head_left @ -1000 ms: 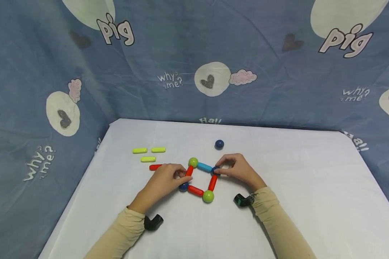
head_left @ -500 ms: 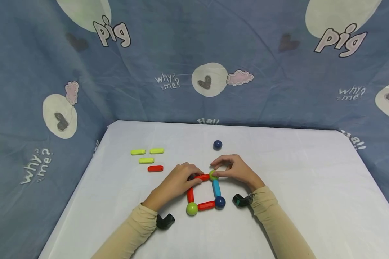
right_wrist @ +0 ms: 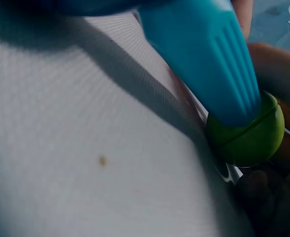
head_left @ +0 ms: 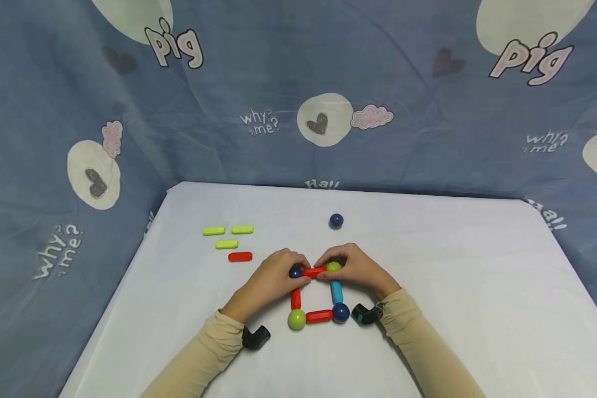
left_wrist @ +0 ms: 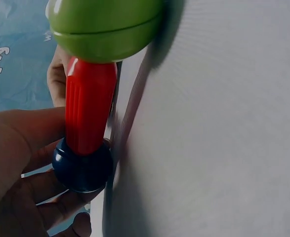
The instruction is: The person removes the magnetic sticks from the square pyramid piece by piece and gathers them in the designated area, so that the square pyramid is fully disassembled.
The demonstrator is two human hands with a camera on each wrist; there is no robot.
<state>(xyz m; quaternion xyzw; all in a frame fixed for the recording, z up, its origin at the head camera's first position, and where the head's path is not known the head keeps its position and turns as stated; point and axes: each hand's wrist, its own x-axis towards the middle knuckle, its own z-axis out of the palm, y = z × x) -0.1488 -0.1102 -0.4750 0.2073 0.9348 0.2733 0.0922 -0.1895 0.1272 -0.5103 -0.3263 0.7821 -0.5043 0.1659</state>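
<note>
Frame (head_left: 319,316) on the table (head_left: 453,265): four rods, a ball at each corner. We see the left hand (head_left: 278,276) pinching the far blue ball (head_left: 296,271) and the right hand (head_left: 358,268) gripping the far green ball (head_left: 334,266), the far red rod (head_left: 313,272) running between them. We judge the step to be steadying this side; we would press both balls evenly, in line with the rod, frame flat, so that neither the cyan rod (head_left: 336,292) nor the left red rod (head_left: 296,299) twists at its joint (we cannot tell how firmly the far joints sit). Loose blue ball (head_left: 335,221) lies beyond, clear of the fingers
</note>
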